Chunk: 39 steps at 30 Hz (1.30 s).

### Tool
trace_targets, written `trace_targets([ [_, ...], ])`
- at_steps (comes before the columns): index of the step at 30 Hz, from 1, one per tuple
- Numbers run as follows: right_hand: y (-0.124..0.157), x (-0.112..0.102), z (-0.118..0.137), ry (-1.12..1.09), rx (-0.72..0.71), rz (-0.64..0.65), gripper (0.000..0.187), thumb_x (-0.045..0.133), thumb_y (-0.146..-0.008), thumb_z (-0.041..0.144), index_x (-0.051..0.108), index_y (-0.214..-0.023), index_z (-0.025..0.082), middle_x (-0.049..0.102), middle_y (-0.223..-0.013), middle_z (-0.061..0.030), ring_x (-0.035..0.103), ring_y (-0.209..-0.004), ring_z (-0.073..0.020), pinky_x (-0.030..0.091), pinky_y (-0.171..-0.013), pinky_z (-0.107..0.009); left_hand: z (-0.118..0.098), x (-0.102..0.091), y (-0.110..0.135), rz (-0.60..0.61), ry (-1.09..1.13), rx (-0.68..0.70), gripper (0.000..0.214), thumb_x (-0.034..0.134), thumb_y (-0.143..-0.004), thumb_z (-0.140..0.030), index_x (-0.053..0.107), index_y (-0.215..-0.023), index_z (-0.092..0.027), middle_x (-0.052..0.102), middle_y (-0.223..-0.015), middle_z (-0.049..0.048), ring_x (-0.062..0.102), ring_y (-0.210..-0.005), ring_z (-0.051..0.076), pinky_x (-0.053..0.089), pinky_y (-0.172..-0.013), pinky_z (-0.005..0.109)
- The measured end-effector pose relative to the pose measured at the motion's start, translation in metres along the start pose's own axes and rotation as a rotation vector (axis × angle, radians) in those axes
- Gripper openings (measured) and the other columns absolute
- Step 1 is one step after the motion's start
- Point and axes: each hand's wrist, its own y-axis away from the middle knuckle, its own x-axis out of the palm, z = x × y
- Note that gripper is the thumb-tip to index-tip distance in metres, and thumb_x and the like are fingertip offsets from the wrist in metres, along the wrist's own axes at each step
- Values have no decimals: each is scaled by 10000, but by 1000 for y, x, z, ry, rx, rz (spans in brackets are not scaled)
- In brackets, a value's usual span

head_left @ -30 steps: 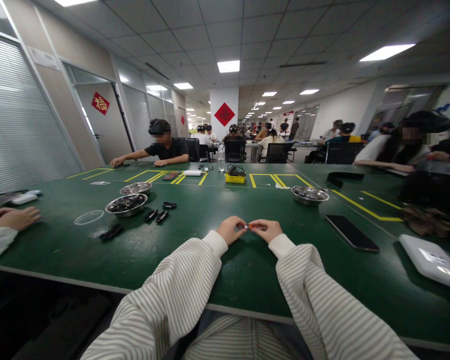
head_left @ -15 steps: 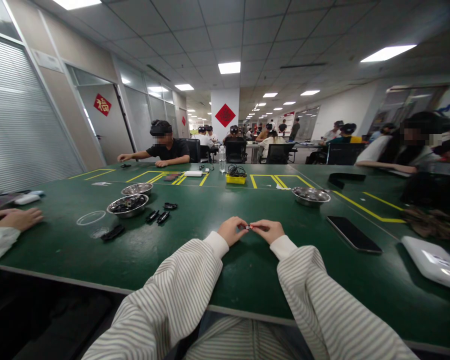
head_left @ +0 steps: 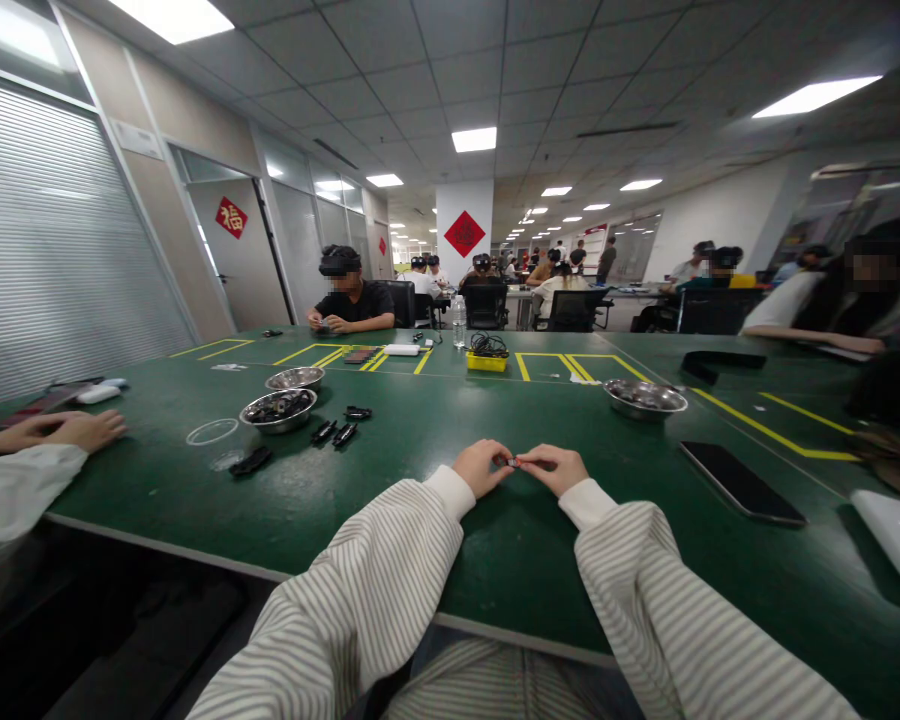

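1. One small reddish part (head_left: 514,462), over the green table (head_left: 420,425), was pinched at opposite ends by the left hand (head_left: 484,468) and right hand (head_left: 556,469).
2. From where I stood, it seemed light, probably stiff, easily dropped.
3. Its ends appeared the best places for a gentle grip.

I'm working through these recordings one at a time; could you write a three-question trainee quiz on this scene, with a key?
1. True or false: the wearer's left hand and right hand meet at one small part between their fingertips.
2. Which of these lies on the green table to the right of the right hand? A) scissors B) a phone C) a keyboard
3. Fill in: the bundle of black cable sits at a ____ box.

Key: 1 true; 2 B; 3 yellow.
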Motion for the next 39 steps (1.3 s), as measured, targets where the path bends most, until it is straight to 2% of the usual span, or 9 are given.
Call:
trace_targets([
  [7,1,1,-4,-58,134,21,200,553,-604,328,639,-703,177,636,-687,-45,581,-604,-160,486,-536,-259,-5,1,0,6,-44,-23,131,505,-673,-257,518,-765,-164,509,-702,4,463,-689,110,371,-637,222],
  [12,1,3,-8,-183,237,103,223,582,-562,317,622,-691,140,640,-675,-63,593,-634,-180,498,-605,-285,-6,0,0,-6,-91,36,119,490,-683,-237,510,-768,-157,511,-739,19,455,-714,115,373,-667,228],
  [19,1,6,-5,-323,272,162,321,578,-569,330,589,-819,128,630,-810,-83,583,-755,-188,471,-715,-319,-3,-6,0,-25,-267,77,145,432,-723,-221,504,-833,-157,516,-825,47,448,-790,143,367,-713,253],
  [23,0,6,-1,-401,278,307,368,571,-589,320,528,-906,138,607,-887,-100,551,-853,-189,458,-738,-332,-1,-4,3,61,-342,60,222,430,-722,-192,476,-938,-178,527,-835,50,468,-793,148,369,-698,255],
  [26,1,5,0,-410,285,353,381,563,-604,290,483,-951,156,586,-940,-102,536,-885,-183,457,-728,-332,4,-5,2,119,-383,6,191,422,-731,-205,497,-906,-210,546,-819,30,491,-763,142,373,-656,242],
  [30,1,5,-6,-353,308,391,385,545,-623,260,455,-984,161,573,-968,-103,539,-876,-178,458,-706,-323,30,-22,-2,77,-465,-210,167,416,-740,-233,524,-868,-226,556,-815,22,498,-763,141,369,-633,235],
  [35,0,6,-13,-282,329,326,339,523,-633,245,473,-952,144,597,-900,-96,558,-807,-168,465,-651,-303,88,-54,6,19,-572,-493,199,414,-741,-235,543,-893,-231,550,-858,42,470,-821,156,370,-645,234],
  [37,0,7,-14,-268,328,311,326,519,-630,237,483,-940,139,603,-873,-93,563,-771,-162,470,-613,-287,106,-61,10,25,-579,-549,210,423,-735,-229,548,-904,-238,549,-866,38,460,-827,155,369,-661,233],
  [39,1,8,-14,-256,326,296,312,517,-626,233,497,-923,139,607,-850,-89,565,-743,-155,471,-582,-272,119,-62,12,31,-576,-544,226,426,-733,-223,547,-922,-246,542,-873,34,452,-829,153,367,-682,232],
])
